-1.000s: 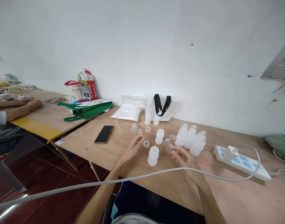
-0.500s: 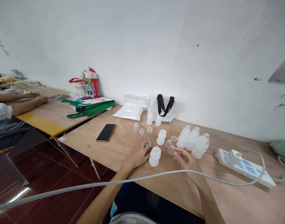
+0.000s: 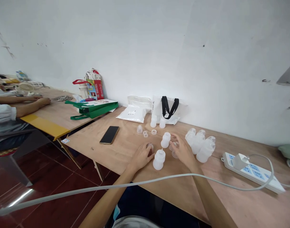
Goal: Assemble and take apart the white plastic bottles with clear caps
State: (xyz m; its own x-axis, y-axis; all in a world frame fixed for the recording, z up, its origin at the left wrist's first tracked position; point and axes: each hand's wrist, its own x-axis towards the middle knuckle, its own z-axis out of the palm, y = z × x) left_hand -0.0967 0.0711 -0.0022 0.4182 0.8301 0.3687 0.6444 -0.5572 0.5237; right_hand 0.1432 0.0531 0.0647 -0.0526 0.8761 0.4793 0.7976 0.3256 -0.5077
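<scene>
My left hand point(image 3: 142, 155) rests on the table, its curled fingers around a small clear plastic cap point(image 3: 150, 146). Just to the right of it stands a frosted white baby bottle point(image 3: 158, 161) with an open neck. A second open bottle point(image 3: 165, 140) stands farther back. My right hand point(image 3: 183, 151) reaches beside that second bottle, thumb and fingers apart, over small clear parts. One clear dome-shaped piece point(image 3: 174, 154) shows below the thumb; the other parts are mostly hidden by the fingers.
Several capped bottles point(image 3: 198, 144) stand at the right, near a power strip point(image 3: 253, 171). A clear cap point(image 3: 139, 129) and rings point(image 3: 153, 131) lie farther back. A phone point(image 3: 109, 135) is at the left. A grey cable point(image 3: 125, 186) crosses the front. A person's hand point(image 3: 43, 102) rests on another table.
My right hand has moved forward and left from the clear domes toward the rear bottle, its fingers now spread over the small parts there. My left hand stays by its cap.
</scene>
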